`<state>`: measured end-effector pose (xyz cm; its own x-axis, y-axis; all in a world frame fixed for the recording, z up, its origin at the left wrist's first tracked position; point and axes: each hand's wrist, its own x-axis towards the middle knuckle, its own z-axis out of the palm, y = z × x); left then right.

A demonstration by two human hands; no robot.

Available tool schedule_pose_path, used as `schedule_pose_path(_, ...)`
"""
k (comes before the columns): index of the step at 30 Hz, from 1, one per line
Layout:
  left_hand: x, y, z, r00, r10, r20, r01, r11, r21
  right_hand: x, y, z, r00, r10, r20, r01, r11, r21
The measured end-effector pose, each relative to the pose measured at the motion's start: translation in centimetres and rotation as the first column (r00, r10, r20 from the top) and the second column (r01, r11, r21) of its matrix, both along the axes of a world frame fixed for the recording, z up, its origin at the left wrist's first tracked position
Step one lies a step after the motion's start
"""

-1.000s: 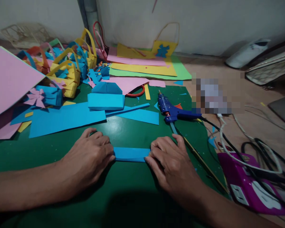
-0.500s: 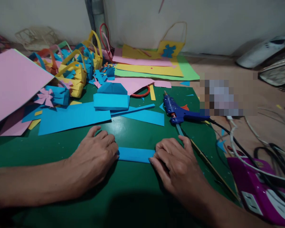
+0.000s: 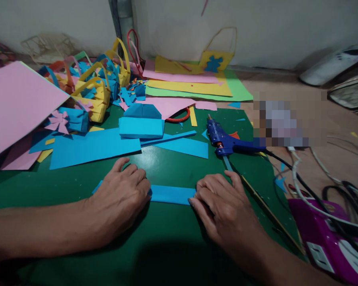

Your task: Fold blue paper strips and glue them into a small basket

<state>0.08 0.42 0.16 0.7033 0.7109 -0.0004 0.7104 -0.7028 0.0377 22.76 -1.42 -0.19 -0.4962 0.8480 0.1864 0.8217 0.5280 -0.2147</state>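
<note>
Pressing flat on one blue paper strip (image 3: pixel 172 195), two hands lie on the green tabletop (image 3: pixel 173 238). One left hand (image 3: pixel 119 198) covers the strip's end at nine o'clock, fingers together, palm down; one right hand (image 3: pixel 223 206) pins the end at three o'clock, fingers bent and close together. Neither grips anything. One thin stick (image 3: pixel 268 216) runs just beside the right hand at three o'clock. Farther, at one o'clock, lies one blue glue gun (image 3: pixel 226 141). At twelve o'clock sits one folded blue paper box (image 3: pixel 141 123) on a large blue sheet (image 3: pixel 92 147). At ten o'clock stand several yellow paper baskets (image 3: pixel 98 95), too tangled to count.
</note>
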Motion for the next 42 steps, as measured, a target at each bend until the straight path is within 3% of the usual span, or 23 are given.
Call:
schedule_pose_path(22, -0.26, -0.03, -0.66, 1.0, -0.031, -0.003, 0.032, 0.998, 0.051, 0.03, -0.14, 0.06, 1.0, 0.001, 0.02, -0.001, 1.0, 0.005)
schedule_pose_path(29, -0.01, -0.07, -0.33, 1.0, -0.026, -0.008, 0.027, 0.997, 0.071, 0.25, -0.09, 0.36, 0.997, 0.014, 0.079, -0.01, 0.999, -0.049)
schedule_pose_path(42, 0.01, -0.22, -0.39, 0.999, -0.027, -0.019, 0.028, 0.996, 0.08, 0.12, -0.24, 0.39, 0.992, -0.01, 0.125, 0.011, 1.0, -0.004)
